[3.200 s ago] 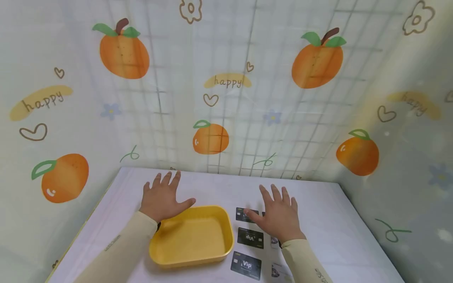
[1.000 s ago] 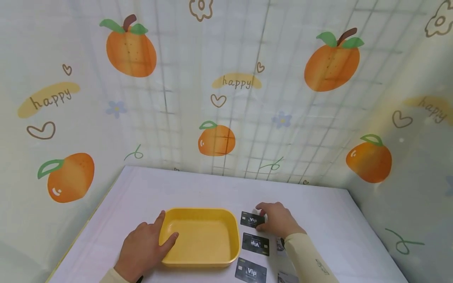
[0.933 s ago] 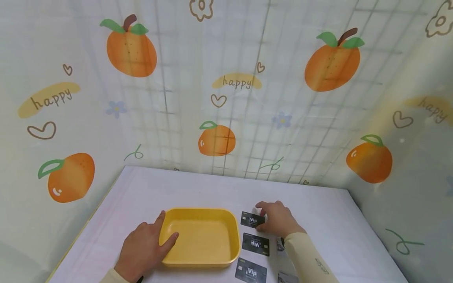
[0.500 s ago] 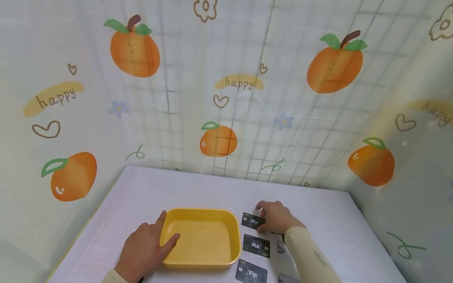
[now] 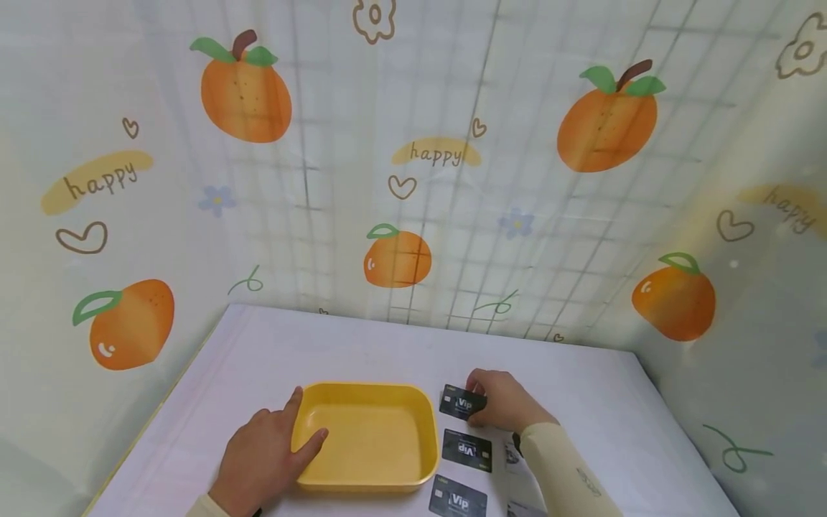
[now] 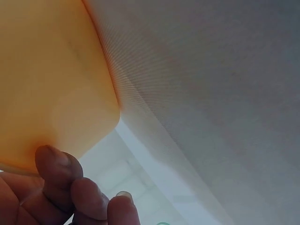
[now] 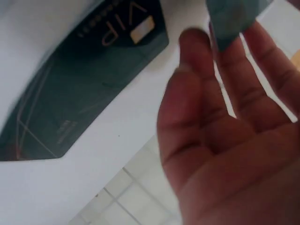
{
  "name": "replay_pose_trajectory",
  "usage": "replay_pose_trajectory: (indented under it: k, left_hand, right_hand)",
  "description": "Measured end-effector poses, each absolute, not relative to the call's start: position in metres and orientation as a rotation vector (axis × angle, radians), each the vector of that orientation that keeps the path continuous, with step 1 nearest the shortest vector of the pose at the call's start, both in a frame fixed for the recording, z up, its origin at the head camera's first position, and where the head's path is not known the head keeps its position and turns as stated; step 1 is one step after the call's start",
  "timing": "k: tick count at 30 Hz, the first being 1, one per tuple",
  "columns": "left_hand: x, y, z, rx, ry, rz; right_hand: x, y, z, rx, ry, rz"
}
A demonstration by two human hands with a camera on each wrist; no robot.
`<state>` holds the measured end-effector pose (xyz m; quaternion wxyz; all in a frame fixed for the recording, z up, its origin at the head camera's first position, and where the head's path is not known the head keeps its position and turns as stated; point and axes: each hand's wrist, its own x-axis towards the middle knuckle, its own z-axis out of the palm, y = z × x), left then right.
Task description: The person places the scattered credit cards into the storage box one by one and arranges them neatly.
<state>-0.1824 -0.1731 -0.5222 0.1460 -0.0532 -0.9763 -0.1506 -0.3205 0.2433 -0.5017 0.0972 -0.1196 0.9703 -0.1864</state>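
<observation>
My left hand (image 5: 261,452) holds the left side of a yellow plastic tray (image 5: 368,487), its thumb reaching over the inside. In the left wrist view, bent fingertips (image 6: 54,161) meet the tray's outer wall (image 6: 51,79). To the right, my right hand (image 5: 507,401) pinches the right end of a black Vip card (image 5: 460,403), the farthest of a column of three. That card sits slightly tilted, a shadow along its left edge. In the right wrist view, the pinched card (image 7: 232,18) shows at the fingertips, and another dark VIP card (image 7: 93,84) lies on the white surface.
Two more black Vip cards, a middle one (image 5: 466,450) and a near one (image 5: 457,495), lie between tray and right forearm. Lighter printed cards (image 5: 513,456) are partly hidden by the right sleeve (image 5: 568,470). A fruit-printed curtain (image 5: 413,201) stands behind the white table (image 5: 362,345).
Earlier both hands hovered with spread fingers; the left has since come down to the tray's side, the right to the farthest card. Over the last half second that card's left edge has tilted up slightly.
</observation>
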Motion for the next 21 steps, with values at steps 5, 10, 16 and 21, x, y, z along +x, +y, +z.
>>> replay_pose_trajectory:
  k: [5,10,16,21]
  left_hand:
    - [-0.183,-0.173,-0.524,-0.157,-2.809,-0.424]
    - [-0.183,-0.173,-0.524,-0.171,-2.796,-0.427]
    - [-0.183,-0.173,-0.524,-0.168,-2.799,-0.442]
    - [-0.186,-0.173,-0.527,-0.174,-2.79,-0.438]
  right_hand:
    - [-0.317,0.245,-0.504,-0.329,2.88,-0.598]
    - [-0.314,0.245,-0.505,-0.261,2.868,-0.602]
    - [-0.308,0.245,-0.499,-0.301,2.909,-0.577]
    - [-0.3,0.238,-0.473,-0.384,3.049,-0.507]
